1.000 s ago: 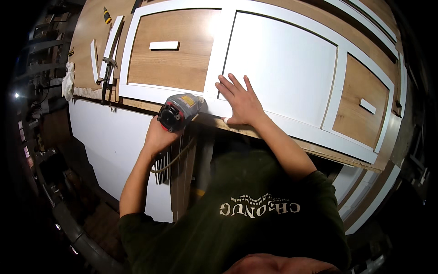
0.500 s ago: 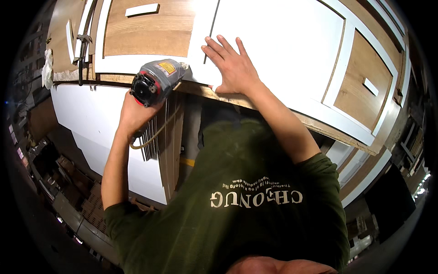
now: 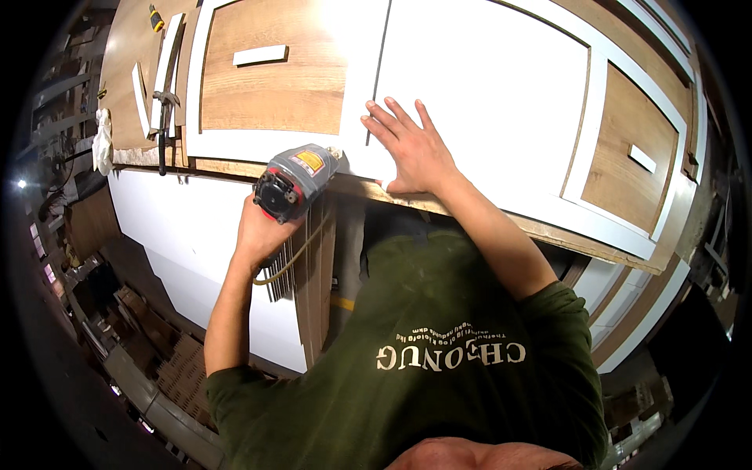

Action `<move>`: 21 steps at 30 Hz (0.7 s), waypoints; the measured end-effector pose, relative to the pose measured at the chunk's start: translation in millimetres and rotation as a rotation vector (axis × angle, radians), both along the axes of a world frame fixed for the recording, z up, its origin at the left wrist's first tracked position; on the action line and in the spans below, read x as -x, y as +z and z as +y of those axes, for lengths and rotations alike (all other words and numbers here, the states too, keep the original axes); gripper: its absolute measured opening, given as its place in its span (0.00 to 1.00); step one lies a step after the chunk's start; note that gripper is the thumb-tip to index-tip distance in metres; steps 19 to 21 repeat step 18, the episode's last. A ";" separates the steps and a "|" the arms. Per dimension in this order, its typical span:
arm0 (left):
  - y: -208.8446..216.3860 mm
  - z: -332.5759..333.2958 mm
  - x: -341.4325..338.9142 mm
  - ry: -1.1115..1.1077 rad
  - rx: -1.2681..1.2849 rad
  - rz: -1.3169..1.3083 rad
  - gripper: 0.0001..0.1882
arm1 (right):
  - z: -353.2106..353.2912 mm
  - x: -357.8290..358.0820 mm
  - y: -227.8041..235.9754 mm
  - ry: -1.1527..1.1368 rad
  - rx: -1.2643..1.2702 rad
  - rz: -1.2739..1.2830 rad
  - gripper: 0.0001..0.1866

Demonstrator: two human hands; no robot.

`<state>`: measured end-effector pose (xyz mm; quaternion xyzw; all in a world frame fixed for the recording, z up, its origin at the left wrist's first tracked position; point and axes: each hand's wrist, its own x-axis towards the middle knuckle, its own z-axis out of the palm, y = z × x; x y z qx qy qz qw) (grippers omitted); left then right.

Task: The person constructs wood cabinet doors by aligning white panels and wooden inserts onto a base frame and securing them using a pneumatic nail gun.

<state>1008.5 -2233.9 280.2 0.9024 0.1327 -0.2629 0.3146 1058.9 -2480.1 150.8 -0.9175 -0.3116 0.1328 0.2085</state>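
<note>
My left hand (image 3: 262,235) is wrapped round the handle of a grey, red and black nail gun (image 3: 304,176). The gun's nose reaches over the near edge of a white panel (image 3: 486,102); whether it touches the surface I cannot tell. A thin hose (image 3: 294,262) hangs from the gun below my left hand. Flat on the panel, fingers spread, lies my right hand (image 3: 421,157), its thumb close to the near edge. A narrow dark slot (image 3: 379,70) runs across the white surface beside those fingertips.
Wood-coloured recesses hold a white strip (image 3: 261,55) on the left and another white strip (image 3: 642,159) on the right. A hammer (image 3: 164,102) lies on loose strips at far left, below a yellow-black hand tool (image 3: 156,17). White boards (image 3: 211,251) stand under the worktop.
The whole scene has shifted right and down in the picture as my head moved. Against the panel, both hands and the nail gun keep nearly the same places.
</note>
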 end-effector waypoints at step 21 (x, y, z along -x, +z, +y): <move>8.8 -5.1 -15.7 -0.010 -0.069 0.159 0.21 | -2.4 -3.4 5.3 0.029 0.035 0.059 0.58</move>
